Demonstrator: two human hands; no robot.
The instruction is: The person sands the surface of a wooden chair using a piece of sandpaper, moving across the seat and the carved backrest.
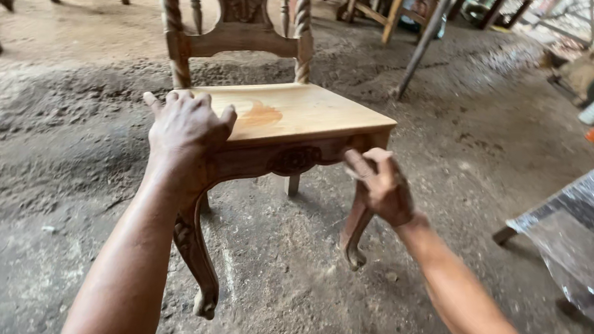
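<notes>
Head view: I am steadying a carved wooden chair (285, 111), which is standing on the dusty floor (50, 172) directly before me. My left hand (186, 126) is lying spread and flat over the near left corner of the seat, clamped on nothing. My right hand (381, 185) is pinching something small against the front right leg (355, 229); what it is I cannot tell. Solid and stiff, the chair is probably heavy; the seat rail is offering the firmest hold.
</notes>
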